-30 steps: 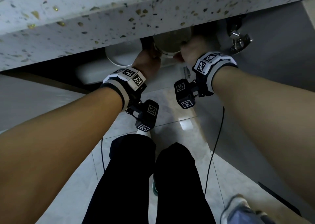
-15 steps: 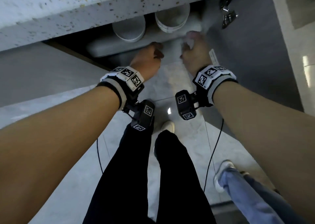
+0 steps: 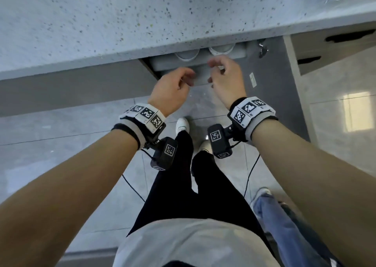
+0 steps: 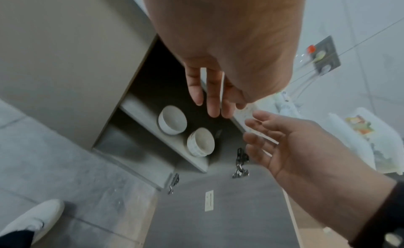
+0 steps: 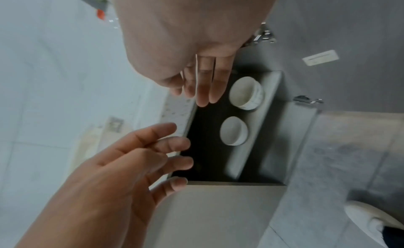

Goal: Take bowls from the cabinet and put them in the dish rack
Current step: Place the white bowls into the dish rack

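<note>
Hands empty: left hand & right hand, fingers relaxed, apart, in front of cabinet shelf w/ two bowls side by side.

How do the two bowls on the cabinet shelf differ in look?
The plain bowl is smooth white outside, while the patterned bowl has faint grey marks on its wall. The plain bowl's inside looks whiter; the patterned bowl's inside looks creamier. The patterned bowl stands nearer the door hinge. Both stand upright, apart, similar in size, untouched.
</note>
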The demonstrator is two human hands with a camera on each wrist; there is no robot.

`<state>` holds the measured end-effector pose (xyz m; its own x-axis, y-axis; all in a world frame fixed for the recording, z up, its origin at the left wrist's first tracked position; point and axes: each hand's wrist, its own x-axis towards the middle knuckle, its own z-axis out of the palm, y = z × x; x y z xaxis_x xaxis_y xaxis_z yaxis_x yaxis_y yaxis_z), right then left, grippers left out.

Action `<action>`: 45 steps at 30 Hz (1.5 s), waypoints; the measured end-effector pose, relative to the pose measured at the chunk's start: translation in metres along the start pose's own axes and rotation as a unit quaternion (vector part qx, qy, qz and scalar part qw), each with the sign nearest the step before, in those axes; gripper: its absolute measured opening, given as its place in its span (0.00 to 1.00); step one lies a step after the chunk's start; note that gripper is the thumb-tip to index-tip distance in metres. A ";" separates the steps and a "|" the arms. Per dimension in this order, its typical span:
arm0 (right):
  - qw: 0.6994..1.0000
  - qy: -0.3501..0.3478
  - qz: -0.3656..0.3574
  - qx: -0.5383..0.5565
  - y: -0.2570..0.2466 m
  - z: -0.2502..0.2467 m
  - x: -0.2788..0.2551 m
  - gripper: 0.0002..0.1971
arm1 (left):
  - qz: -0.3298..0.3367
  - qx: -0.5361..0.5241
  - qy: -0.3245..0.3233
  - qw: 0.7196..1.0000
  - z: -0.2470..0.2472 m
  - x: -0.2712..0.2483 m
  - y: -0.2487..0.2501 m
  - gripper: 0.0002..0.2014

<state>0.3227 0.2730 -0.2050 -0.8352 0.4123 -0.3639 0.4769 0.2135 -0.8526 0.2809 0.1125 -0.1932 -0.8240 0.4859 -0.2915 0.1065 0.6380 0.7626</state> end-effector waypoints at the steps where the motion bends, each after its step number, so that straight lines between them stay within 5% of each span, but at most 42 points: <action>1: 1.000 -0.007 -0.019 0.000 -0.016 0.002 0.001 0.13 | 0.008 0.013 0.001 1.000 -0.015 -0.003 0.003 0.19; 9: 0.992 -0.037 -0.118 -0.030 -0.131 0.043 0.025 0.13 | 0.026 0.008 0.079 0.996 -0.119 0.014 0.003 0.19; 21: 0.976 0.000 -0.100 -0.191 -0.237 0.087 0.124 0.17 | -0.023 0.105 0.193 0.975 -0.272 0.124 -0.020 0.13; 30: 0.965 -0.046 -0.063 -0.249 -0.259 0.101 0.166 0.18 | -0.091 0.273 0.087 0.954 -0.297 0.183 -0.016 0.11; 36: 0.967 -0.063 -0.076 -0.237 -0.255 0.099 0.180 0.16 | -0.117 0.392 0.035 0.912 -0.292 0.199 0.000 0.06; 45: 0.966 -0.125 -0.118 -0.191 -0.260 0.075 0.205 0.15 | -0.179 0.390 -0.002 0.903 -0.299 0.212 0.015 0.10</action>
<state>0.0067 0.2353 -0.0857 -0.9500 0.0954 -0.2973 0.2922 0.6070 -0.7390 -0.0586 0.0468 -0.0712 -0.8815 0.1660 -0.4420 0.1944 0.9807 -0.0193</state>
